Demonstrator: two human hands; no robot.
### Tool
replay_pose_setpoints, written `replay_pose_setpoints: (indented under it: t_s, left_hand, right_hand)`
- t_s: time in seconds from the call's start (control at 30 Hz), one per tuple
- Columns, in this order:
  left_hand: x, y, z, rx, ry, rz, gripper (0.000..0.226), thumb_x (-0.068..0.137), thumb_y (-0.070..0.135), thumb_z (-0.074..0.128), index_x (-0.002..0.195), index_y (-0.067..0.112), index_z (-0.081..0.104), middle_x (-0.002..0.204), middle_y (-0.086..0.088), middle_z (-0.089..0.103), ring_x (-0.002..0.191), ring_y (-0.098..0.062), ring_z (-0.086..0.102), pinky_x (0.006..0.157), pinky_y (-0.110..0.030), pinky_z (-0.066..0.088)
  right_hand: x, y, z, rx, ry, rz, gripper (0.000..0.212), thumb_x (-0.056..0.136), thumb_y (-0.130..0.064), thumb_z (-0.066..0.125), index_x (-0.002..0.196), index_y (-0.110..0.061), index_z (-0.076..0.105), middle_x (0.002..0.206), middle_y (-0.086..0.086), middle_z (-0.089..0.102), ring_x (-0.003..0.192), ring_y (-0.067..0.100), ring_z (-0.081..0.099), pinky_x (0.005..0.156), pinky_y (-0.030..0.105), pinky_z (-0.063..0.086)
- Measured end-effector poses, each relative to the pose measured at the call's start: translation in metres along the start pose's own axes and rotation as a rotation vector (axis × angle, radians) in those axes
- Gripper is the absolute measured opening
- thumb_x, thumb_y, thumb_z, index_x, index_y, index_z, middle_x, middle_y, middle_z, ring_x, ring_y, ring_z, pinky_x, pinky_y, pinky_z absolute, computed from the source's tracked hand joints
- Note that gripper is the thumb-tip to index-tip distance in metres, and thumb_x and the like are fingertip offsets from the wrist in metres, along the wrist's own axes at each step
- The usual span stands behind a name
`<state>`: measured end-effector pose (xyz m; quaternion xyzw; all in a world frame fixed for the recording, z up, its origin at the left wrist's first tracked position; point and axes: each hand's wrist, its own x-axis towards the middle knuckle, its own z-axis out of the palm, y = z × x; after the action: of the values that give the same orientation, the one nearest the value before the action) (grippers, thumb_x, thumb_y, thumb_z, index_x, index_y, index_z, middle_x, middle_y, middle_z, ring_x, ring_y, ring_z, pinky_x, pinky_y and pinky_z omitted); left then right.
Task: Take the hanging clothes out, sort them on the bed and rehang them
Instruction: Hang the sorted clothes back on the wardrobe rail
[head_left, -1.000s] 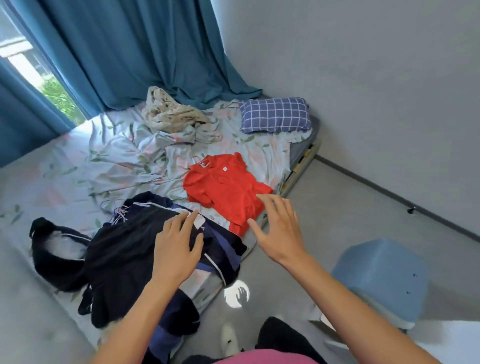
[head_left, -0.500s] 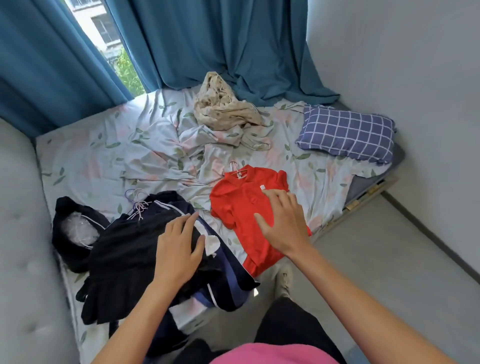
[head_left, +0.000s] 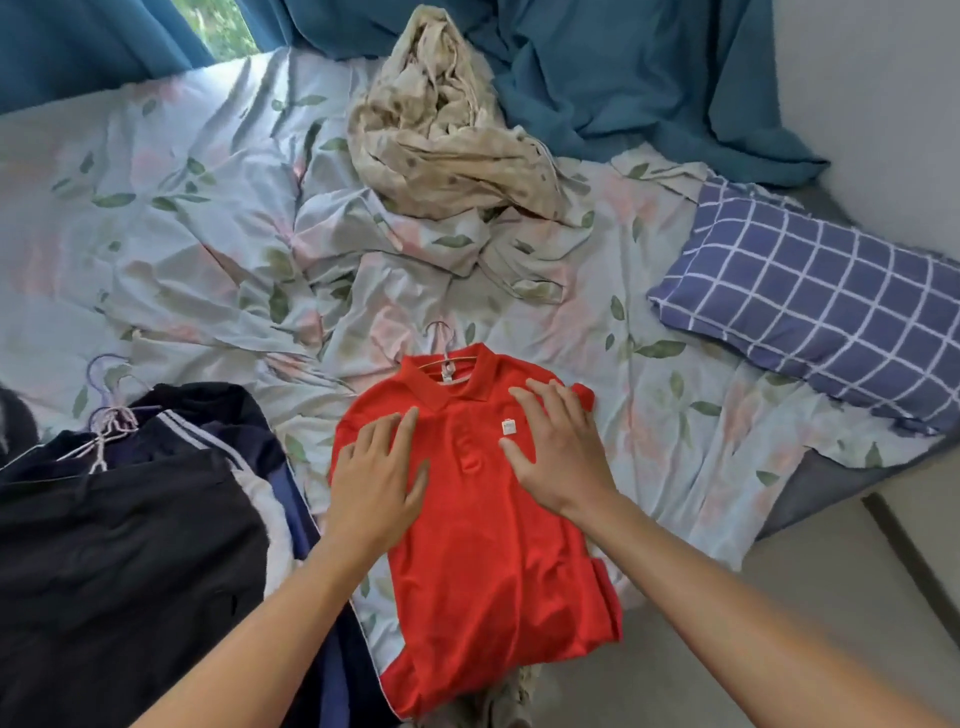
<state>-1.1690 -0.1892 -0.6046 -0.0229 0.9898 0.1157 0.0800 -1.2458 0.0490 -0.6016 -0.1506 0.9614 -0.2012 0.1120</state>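
Lying flat near the edge of the bed (head_left: 156, 218), the red polo shirt (head_left: 483, 519) is pressed under the left hand (head_left: 376, 478) and right hand (head_left: 558, 452), each grip spread apart, probably so it can be smoothed on its hanger (head_left: 441, 343).

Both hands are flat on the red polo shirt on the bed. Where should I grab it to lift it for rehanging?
Take the red polo shirt by the wire hanger hook poking out beyond its collar, reaching over from the near side. The shirt seems to be on the hanger already, so the hook would likely lift it whole.
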Motion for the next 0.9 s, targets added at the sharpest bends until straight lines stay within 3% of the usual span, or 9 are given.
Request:
replay_pose_setpoints:
  t_s: [0.13, 0.23, 0.3, 0.37, 0.47, 0.6, 0.7, 0.8, 0.9]
  left_hand:
    - [0.061, -0.035, 0.085, 0.179, -0.040, 0.104, 0.076, 0.097, 0.059, 0.036, 0.162, 0.017, 0.037, 0.154, -0.017, 0.050, 0.141, -0.037, 0.046, 0.104, -0.051, 0.046]
    - [0.104, -0.064, 0.123, 0.204, -0.061, -0.022, 0.093, 0.095, 0.069, 0.046, 0.168, 0.017, 0.019, 0.163, -0.026, 0.034, 0.149, -0.044, 0.036, 0.117, -0.055, 0.035]
    - [0.125, -0.078, 0.141, 0.226, -0.149, -0.094, 0.111, 0.089, 0.075, 0.054, 0.169, 0.017, 0.003, 0.165, -0.028, 0.026, 0.150, -0.045, 0.031, 0.122, -0.054, 0.029]
    - [0.136, -0.083, 0.153, 0.238, -0.196, -0.131, 0.124, 0.082, 0.073, 0.067, 0.168, 0.015, -0.002, 0.157, -0.028, 0.033, 0.143, -0.044, 0.038, 0.117, -0.053, 0.034]
    - [0.138, -0.083, 0.155, 0.237, -0.146, -0.155, 0.129, 0.070, 0.065, 0.080, 0.165, 0.009, 0.012, 0.137, -0.023, 0.045, 0.125, -0.041, 0.047, 0.098, -0.049, 0.044]
    - [0.128, -0.086, 0.134, 0.255, -0.123, -0.086, 0.110, 0.057, 0.060, 0.085, 0.142, 0.007, 0.040, 0.123, -0.018, 0.051, 0.114, -0.039, 0.052, 0.087, -0.049, 0.049]
    - [0.103, -0.084, 0.109, 0.113, -0.117, -0.037, 0.098, 0.057, 0.056, 0.090, 0.130, 0.009, 0.045, 0.117, -0.013, 0.049, 0.106, -0.038, 0.055, 0.079, -0.048, 0.050]
    - [0.063, -0.080, 0.081, -0.092, -0.125, -0.025, 0.085, 0.070, 0.061, 0.087, 0.127, 0.016, 0.044, 0.115, -0.004, 0.050, 0.105, -0.032, 0.058, 0.072, -0.042, 0.043]
    - [0.010, -0.068, 0.041, -0.267, -0.063, -0.007, 0.052, 0.093, 0.064, 0.065, 0.121, 0.022, 0.051, 0.111, 0.003, 0.055, 0.103, -0.023, 0.059, 0.074, -0.038, 0.042]
  right_hand:
    - [0.069, 0.067, 0.084, -0.106, -0.133, -0.052, 0.074, 0.096, -0.062, 0.054, 0.161, -0.040, 0.026, 0.170, 0.005, 0.025, 0.157, 0.033, 0.017, 0.125, 0.053, 0.027]
    - [0.122, 0.100, 0.120, -0.186, -0.203, -0.029, 0.090, 0.093, -0.067, 0.058, 0.165, -0.041, 0.009, 0.171, 0.012, 0.017, 0.157, 0.040, 0.017, 0.125, 0.055, 0.025]
    - [0.147, 0.112, 0.135, -0.187, -0.254, 0.001, 0.102, 0.089, -0.069, 0.063, 0.166, -0.035, 0.004, 0.169, 0.014, 0.022, 0.155, 0.041, 0.022, 0.126, 0.053, 0.023]
    - [0.155, 0.117, 0.147, -0.207, -0.240, 0.004, 0.110, 0.084, -0.068, 0.069, 0.166, -0.030, 0.007, 0.160, 0.013, 0.034, 0.146, 0.039, 0.033, 0.120, 0.052, 0.032]
    - [0.150, 0.117, 0.153, -0.251, -0.148, -0.007, 0.108, 0.073, -0.067, 0.079, 0.158, -0.026, 0.026, 0.140, 0.013, 0.041, 0.130, 0.037, 0.041, 0.106, 0.053, 0.043]
    - [0.142, 0.113, 0.136, -0.212, -0.167, -0.040, 0.094, 0.063, -0.069, 0.085, 0.131, -0.018, 0.044, 0.122, 0.009, 0.044, 0.112, 0.036, 0.051, 0.091, 0.049, 0.048]
    - [0.121, 0.108, 0.116, -0.061, -0.168, -0.069, 0.076, 0.067, -0.068, 0.083, 0.112, -0.019, 0.047, 0.111, 0.002, 0.049, 0.099, 0.030, 0.058, 0.080, 0.045, 0.051]
    - [0.083, 0.095, 0.092, 0.037, -0.114, -0.095, 0.047, 0.084, -0.059, 0.075, 0.094, -0.021, 0.048, 0.094, -0.003, 0.054, 0.091, 0.026, 0.061, 0.069, 0.038, 0.040]
    - [0.033, 0.067, 0.064, 0.077, -0.091, -0.059, 0.041, 0.093, -0.051, 0.068, 0.077, -0.022, 0.043, 0.075, 0.004, 0.060, 0.079, 0.036, 0.063, 0.061, 0.040, 0.034]
